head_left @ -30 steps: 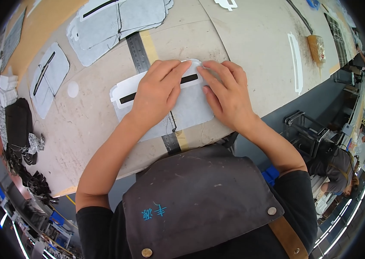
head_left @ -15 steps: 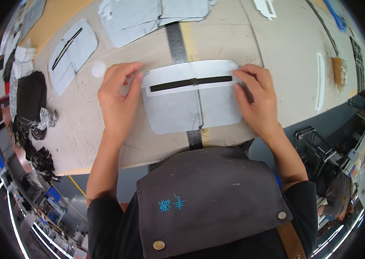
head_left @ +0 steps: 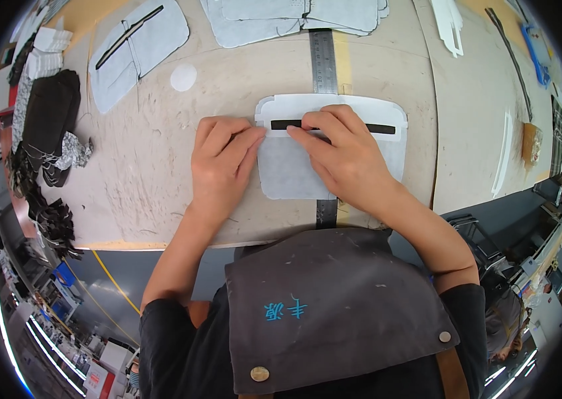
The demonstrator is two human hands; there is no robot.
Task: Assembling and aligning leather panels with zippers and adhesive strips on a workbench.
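Note:
A light grey-white panel (head_left: 287, 166) with rounded corners lies flat on the table in front of me. A black strip (head_left: 382, 128) framed by a white band runs across its upper part. At the left end of that band, my left hand (head_left: 221, 166) pinches the panel's edge between thumb and fingers. My right hand (head_left: 354, 159) reaches over the panel from the right. Its thumb and fingers are closed together at the strip, left of the middle. What lies between them is hidden, and this hand covers part of the strip and panel.
Under the panel runs a metal ruler (head_left: 323, 63), beside a yellowish tape line. A stack of similar panels (head_left: 261, 26) lies beyond, with a single panel (head_left: 111, 83) at far left. Dark fabric pieces (head_left: 51, 116) hang over the left edge. A tape roll (head_left: 532, 143) sits right.
My right hand has moved left from the panel's right edge onto the black strip, its fingers closing. My left fingers have closed at the left edge. The whole view has shifted.

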